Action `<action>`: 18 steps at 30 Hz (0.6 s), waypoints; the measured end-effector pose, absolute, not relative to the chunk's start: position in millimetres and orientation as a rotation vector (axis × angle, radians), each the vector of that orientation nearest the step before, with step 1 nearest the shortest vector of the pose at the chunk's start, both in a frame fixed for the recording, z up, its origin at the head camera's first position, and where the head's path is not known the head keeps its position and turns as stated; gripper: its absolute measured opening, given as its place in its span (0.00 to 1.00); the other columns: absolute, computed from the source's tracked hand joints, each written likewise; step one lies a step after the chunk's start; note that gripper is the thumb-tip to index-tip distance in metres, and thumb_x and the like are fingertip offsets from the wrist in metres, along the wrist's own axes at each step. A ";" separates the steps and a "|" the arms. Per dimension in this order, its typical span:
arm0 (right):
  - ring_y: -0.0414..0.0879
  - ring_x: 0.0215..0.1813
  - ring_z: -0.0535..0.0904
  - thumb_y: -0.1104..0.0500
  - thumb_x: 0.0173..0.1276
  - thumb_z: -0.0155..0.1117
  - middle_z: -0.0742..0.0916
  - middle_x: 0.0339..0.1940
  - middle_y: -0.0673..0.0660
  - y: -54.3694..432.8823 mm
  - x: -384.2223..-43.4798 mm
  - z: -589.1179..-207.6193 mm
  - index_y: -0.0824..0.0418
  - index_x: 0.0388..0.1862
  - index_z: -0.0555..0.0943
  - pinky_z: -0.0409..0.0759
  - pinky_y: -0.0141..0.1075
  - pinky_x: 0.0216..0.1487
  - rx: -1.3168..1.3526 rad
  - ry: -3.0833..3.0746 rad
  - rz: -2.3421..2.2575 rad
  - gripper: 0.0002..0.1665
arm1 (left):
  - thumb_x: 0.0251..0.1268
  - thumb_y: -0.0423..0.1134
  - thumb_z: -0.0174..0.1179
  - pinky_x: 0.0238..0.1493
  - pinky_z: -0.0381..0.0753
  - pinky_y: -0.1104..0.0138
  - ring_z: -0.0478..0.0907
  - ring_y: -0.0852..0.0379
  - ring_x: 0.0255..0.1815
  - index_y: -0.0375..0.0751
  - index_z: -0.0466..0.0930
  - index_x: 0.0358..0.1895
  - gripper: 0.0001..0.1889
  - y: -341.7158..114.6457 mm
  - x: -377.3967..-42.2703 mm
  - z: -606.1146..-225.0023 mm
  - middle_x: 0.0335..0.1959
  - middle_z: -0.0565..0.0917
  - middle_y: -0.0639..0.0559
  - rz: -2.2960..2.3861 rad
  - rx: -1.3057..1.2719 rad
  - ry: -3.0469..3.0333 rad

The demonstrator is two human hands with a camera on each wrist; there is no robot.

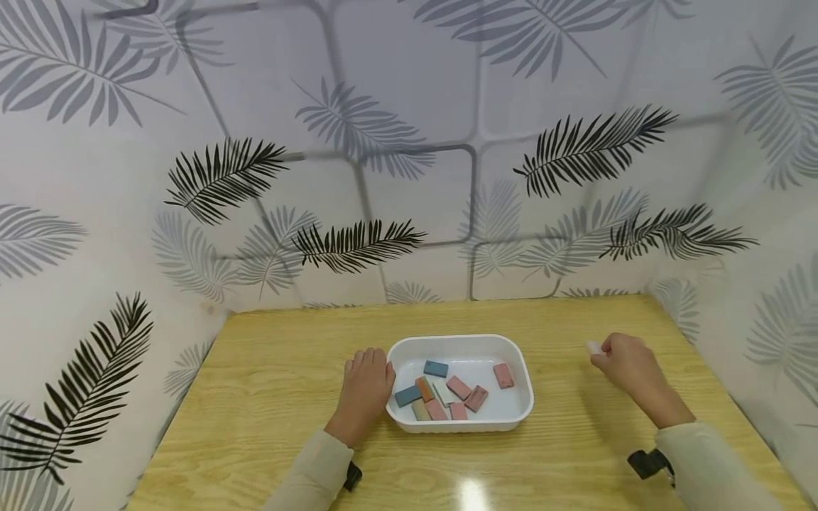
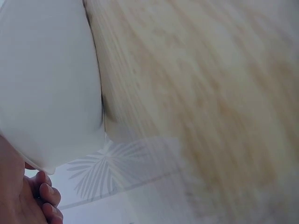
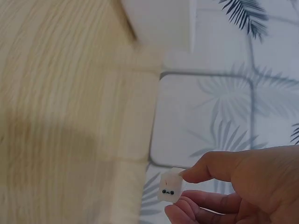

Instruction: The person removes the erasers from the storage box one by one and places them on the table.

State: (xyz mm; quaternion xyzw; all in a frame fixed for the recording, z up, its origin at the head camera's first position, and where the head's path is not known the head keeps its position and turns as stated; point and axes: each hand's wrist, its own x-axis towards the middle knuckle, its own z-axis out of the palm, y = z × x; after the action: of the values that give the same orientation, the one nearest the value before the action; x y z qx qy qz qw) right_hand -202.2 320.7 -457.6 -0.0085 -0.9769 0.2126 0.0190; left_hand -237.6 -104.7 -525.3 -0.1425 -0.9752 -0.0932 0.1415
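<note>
A white plastic tray point(image 1: 456, 427) stands on the table and holds several small rectangular blocks that look like erasers, among them a blue block point(image 1: 436, 368), an orange block point(image 1: 424, 388) and a pink block point(image 1: 503, 375). My left hand point(image 1: 366, 387) holds the tray's left rim, thumb against it; the left wrist view shows curled fingertips point(image 2: 49, 191) by the rim. Out to the right, above the table, my right hand point(image 1: 629, 365) pinches a small white block point(image 3: 170, 185) with a printed face between thumb and fingers. That block is mostly hidden in the head view.
The wood-grain table point(image 1: 275, 383) runs back to a pale curtain point(image 1: 415, 206) with leaf prints, which also hangs on both sides. Dark straps with a black device point(image 1: 647, 463) sit at the wrists. Glare shows at the front edge.
</note>
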 end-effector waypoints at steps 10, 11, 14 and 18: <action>0.42 0.14 0.57 0.59 0.62 0.58 0.64 0.09 0.48 351.1 -205.3 -489.5 0.57 0.10 0.63 0.58 0.36 0.18 -0.064 -2.995 0.691 0.22 | 0.69 0.43 0.47 0.34 0.58 0.62 0.63 0.52 0.33 0.38 0.69 0.34 0.11 -106.0 -234.2 -521.0 0.29 0.68 0.50 -0.290 -0.416 -2.792; 0.41 0.14 0.56 0.59 0.62 0.57 0.63 0.09 0.47 352.7 -204.9 -491.7 0.56 0.10 0.62 0.58 0.35 0.17 -0.062 -2.994 0.696 0.23 | 0.69 0.42 0.47 0.34 0.58 0.61 0.63 0.51 0.33 0.38 0.68 0.33 0.11 -106.1 -234.0 -520.8 0.29 0.68 0.50 -0.294 -0.421 -2.782; 0.39 0.12 0.53 0.59 0.64 0.56 0.60 0.07 0.46 356.8 -203.9 -499.2 0.55 0.08 0.59 0.57 0.34 0.15 -0.070 -2.995 0.715 0.26 | 0.69 0.42 0.47 0.33 0.58 0.61 0.63 0.51 0.33 0.39 0.67 0.32 0.10 -106.1 -233.9 -521.1 0.28 0.67 0.50 -0.311 -0.433 -2.767; 0.39 0.11 0.55 0.59 0.64 0.55 0.61 0.06 0.46 360.8 -202.6 -508.7 0.54 0.07 0.60 0.58 0.33 0.14 -0.099 -3.010 0.735 0.26 | 0.69 0.42 0.47 0.33 0.57 0.61 0.62 0.52 0.32 0.39 0.66 0.32 0.11 -105.6 -234.2 -522.2 0.28 0.66 0.50 -0.323 -0.436 -2.778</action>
State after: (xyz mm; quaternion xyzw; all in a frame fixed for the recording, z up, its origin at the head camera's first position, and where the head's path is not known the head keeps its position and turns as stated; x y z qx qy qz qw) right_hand -202.6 360.8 -508.7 -0.0320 -0.9707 0.2372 0.0210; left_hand -234.2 -105.6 -522.2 -0.1522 -0.9696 -0.1128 0.1547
